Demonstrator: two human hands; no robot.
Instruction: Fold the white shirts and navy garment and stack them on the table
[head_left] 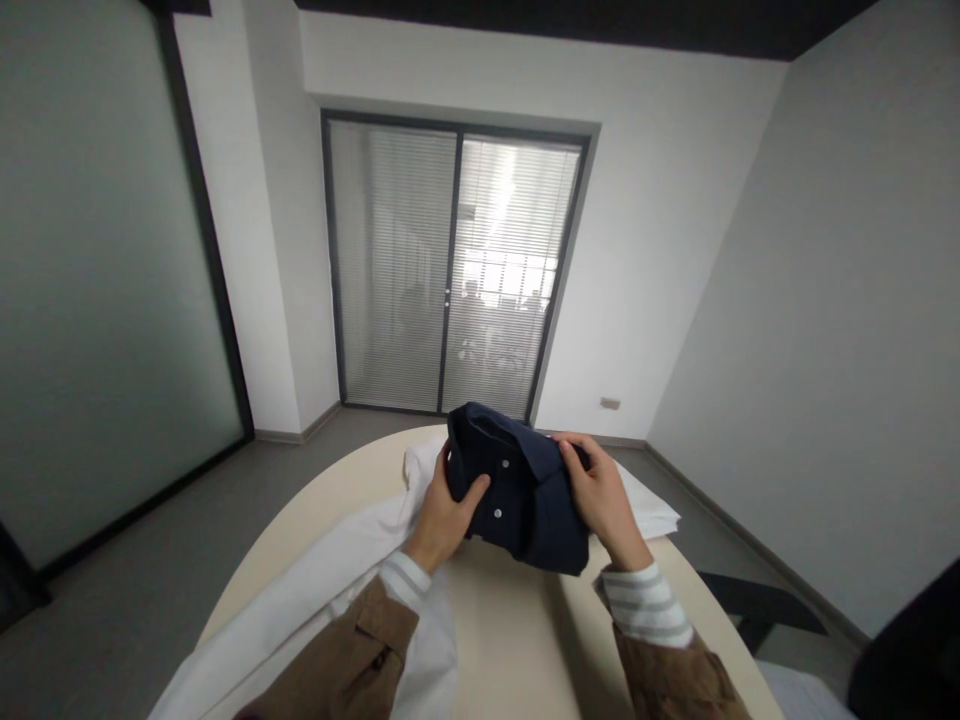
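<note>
A folded dark navy shirt (525, 495) with white buttons and a collar is lifted above the beige table (510, 630). My left hand (446, 510) grips its left side, thumb across the button placket. On the right side of the shirt, near the collar, my right hand (604, 495) holds on. Both arms wear brown sleeves over striped cuffs.
A white garment (330, 590) lies spread over the table's left part and under the shirt, with more white cloth (649, 510) at the right. Beyond the rounded table is a grey floor and a glass door with blinds (454, 270). A dark chair (765, 605) stands at the right.
</note>
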